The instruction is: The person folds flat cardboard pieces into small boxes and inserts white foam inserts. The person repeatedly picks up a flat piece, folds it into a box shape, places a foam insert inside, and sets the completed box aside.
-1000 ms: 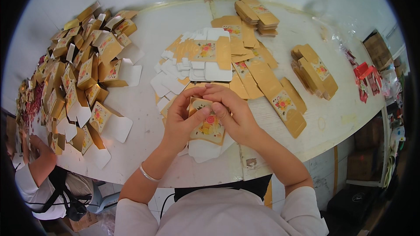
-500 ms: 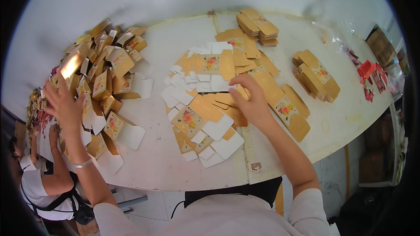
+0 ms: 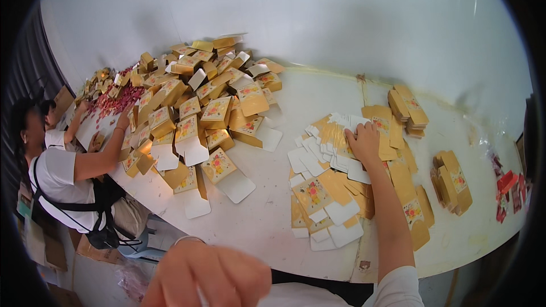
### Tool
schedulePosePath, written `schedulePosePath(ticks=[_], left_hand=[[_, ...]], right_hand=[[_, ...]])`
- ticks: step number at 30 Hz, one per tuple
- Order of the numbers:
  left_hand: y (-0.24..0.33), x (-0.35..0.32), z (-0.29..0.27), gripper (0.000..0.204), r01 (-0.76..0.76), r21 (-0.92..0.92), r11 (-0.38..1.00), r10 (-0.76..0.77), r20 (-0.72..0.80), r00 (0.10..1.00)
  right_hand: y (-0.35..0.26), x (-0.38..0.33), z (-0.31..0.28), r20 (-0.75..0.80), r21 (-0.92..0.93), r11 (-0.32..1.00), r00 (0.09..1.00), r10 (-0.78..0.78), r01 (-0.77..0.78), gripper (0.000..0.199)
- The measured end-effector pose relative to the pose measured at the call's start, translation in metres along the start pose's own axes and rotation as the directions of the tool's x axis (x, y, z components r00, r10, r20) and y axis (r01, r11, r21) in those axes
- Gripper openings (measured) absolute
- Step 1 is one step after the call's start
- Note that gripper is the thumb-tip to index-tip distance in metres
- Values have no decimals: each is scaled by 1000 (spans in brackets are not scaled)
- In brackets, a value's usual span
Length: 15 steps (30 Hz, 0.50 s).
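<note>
A white table fills the head view under a pale wall. Right of centre, the right hand lies open-palmed on spread flat cartons. At the bottom edge, the blurred left hand; grip unclear. Folded boxes heap upper left.

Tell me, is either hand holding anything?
No: the right hand lies flat on the spread of flat carton blanks, gripping none; the left hand, blurred, seems empty.

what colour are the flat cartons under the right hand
Gold with a floral print, white on the undersides; the right hand rests on the flat cartons, seen in the head view.
</note>
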<state>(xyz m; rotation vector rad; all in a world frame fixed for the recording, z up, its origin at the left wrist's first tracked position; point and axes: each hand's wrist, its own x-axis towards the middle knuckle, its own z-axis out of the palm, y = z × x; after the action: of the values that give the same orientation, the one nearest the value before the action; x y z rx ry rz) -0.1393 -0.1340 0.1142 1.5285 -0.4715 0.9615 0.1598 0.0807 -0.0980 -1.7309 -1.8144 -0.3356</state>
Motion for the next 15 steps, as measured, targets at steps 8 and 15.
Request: schedulePosePath(ticks=[8, 15], left_hand=[[-16, 26, 4, 37, -162, -134, 978, 192, 261, 946], [-120, 32, -58, 71, 319, 218, 923, -147, -566, 811]], right_hand=[[-12, 0, -42, -254, 90, 994, 967, -35, 60, 31], [-70, -3, -152, -501, 174, 930, 842, -199, 323, 32]])
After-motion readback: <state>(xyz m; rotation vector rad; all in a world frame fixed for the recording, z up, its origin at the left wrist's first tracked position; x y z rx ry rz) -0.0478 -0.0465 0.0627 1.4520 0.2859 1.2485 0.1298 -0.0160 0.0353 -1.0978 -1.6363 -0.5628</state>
